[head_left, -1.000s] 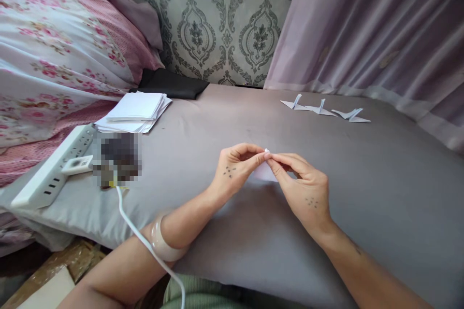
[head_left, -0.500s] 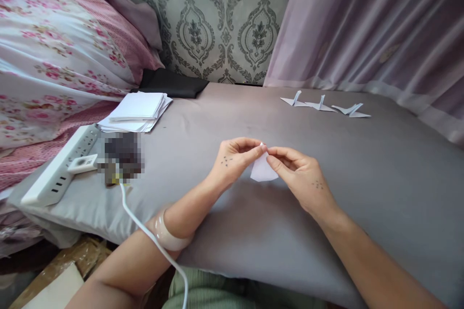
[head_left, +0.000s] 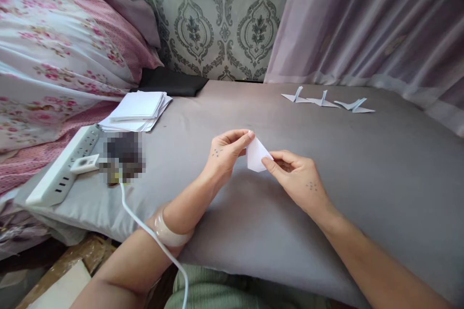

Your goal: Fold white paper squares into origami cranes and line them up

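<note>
A small folded white paper [head_left: 255, 155] is held above the grey bed sheet [head_left: 362, 169] between both hands. My left hand [head_left: 224, 153] pinches its upper left edge with thumb and fingers. My right hand [head_left: 295, 177] pinches its lower right corner. Both hands are closed on the paper. Three finished folded paper figures [head_left: 324, 102] lie in a row at the back right of the sheet.
A stack of white paper sheets [head_left: 137, 111] lies at the left, with a white power strip [head_left: 61, 169] and its cable [head_left: 152, 241] nearer me. A black cloth [head_left: 170, 82] sits by the patterned wall. Floral bedding [head_left: 54, 58] rises at left, a curtain [head_left: 369, 24] at right.
The paper has been turned and opened out so more of its flat face shows. My left hand rose slightly and my right hand dropped to the lower corner.
</note>
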`<action>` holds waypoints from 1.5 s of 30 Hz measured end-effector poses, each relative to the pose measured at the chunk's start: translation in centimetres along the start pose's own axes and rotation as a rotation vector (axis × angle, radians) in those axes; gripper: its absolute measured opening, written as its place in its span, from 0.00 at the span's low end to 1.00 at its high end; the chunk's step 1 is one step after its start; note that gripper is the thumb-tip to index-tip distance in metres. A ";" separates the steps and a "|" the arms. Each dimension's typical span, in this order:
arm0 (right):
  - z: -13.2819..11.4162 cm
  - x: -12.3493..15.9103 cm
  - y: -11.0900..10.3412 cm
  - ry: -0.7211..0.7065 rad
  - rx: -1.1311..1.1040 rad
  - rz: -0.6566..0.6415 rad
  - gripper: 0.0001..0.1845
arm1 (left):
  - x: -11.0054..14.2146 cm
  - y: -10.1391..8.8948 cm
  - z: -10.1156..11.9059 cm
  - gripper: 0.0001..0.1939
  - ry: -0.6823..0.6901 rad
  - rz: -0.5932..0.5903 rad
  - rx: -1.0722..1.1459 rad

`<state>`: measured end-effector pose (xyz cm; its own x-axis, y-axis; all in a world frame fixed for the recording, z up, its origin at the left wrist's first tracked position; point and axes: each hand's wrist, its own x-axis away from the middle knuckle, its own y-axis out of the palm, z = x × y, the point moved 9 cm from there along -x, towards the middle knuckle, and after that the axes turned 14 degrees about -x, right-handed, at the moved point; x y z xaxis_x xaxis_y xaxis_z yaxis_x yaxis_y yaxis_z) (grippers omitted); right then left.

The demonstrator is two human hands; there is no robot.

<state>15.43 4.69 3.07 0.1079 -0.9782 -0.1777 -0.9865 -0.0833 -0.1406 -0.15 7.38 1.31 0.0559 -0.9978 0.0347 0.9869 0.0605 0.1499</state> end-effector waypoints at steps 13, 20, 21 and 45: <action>-8.6 2.4 -1.0 -0.821 0.414 0.252 0.08 | 1.5 0.7 4.7 0.04 0.387 -0.156 0.207; -8.3 0.3 -0.4 -0.486 0.001 -0.011 0.04 | 1.5 0.3 5.1 0.05 0.334 -0.183 0.291; -8.0 0.1 -0.3 -0.452 -0.038 -0.010 0.03 | 1.4 0.3 4.9 0.04 0.317 -0.182 0.307; -1.5 -1.0 -2.3 0.059 0.027 -0.014 0.17 | 1.6 3.6 1.3 0.15 0.188 -0.557 -0.534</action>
<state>17.40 5.53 5.00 0.1135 -0.9865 -0.1182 -0.9812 -0.0926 -0.1694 3.35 6.00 3.21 -0.4898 -0.8681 -0.0804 0.8136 -0.4220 -0.4001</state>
